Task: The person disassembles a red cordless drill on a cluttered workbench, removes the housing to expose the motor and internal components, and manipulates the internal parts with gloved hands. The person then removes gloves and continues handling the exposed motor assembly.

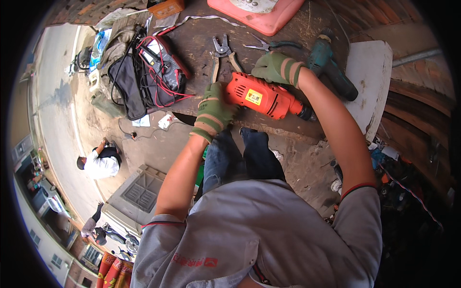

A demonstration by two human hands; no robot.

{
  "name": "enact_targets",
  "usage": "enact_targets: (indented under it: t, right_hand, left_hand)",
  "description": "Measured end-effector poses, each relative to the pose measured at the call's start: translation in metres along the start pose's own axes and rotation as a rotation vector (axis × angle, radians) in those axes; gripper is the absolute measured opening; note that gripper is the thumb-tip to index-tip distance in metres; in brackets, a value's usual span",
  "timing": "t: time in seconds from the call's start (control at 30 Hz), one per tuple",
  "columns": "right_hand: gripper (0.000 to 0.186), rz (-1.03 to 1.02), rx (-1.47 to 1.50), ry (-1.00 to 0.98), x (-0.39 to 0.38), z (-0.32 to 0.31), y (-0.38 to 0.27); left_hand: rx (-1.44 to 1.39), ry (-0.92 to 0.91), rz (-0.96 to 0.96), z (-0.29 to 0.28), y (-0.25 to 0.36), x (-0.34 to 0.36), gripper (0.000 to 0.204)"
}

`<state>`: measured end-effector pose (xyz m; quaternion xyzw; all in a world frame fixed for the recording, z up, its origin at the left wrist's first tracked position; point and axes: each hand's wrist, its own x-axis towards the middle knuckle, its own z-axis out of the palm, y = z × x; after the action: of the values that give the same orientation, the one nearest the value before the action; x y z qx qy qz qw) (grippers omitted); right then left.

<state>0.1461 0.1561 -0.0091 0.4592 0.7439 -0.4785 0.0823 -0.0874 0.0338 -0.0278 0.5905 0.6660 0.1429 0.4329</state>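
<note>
An orange-red power drill with a yellow label lies across the bench edge, chuck to the right. My left hand, in a green striped glove, is closed around its left end, fingertips partly hidden. My right hand, gloved alike, curls over the drill's upper side. Above them lie wire strippers with open handles and small pliers. A teal drill rests right of my right hand. Left of my left hand, a multimeter with red leads sits on a black bag.
The worn wooden bench holds a pink plastic piece at the back. A white board stands at right. Two other people are at lower left near a grey metal box. A cable hangs below the bench.
</note>
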Motion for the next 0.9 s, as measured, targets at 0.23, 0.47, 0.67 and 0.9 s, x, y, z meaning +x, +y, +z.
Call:
enact_targets:
  t: [0.23, 0.47, 0.67, 0.9]
  right_hand:
    - [0.034, -0.019, -0.167, 0.167, -0.021, 0.008, -0.010]
    - [0.026, -0.175, -0.422, 0.094, -0.017, -0.002, 0.005]
    - [0.025, -0.077, -0.088, 0.008, -0.019, -0.014, 0.010]
    - [0.019, -0.263, -0.823, 0.054, -0.026, -0.026, -0.068]
  left_hand:
    - [0.205, 0.099, 0.065, 0.001, 0.000, -0.011, 0.081]
    - [0.646, 0.129, 0.416, -0.017, 0.056, -0.015, 0.112]
    - [0.768, -0.071, 0.572, 0.005, 0.060, 0.016, 0.097]
    - [0.700, -0.036, 0.666, 0.005, 0.047, 0.023, 0.078]
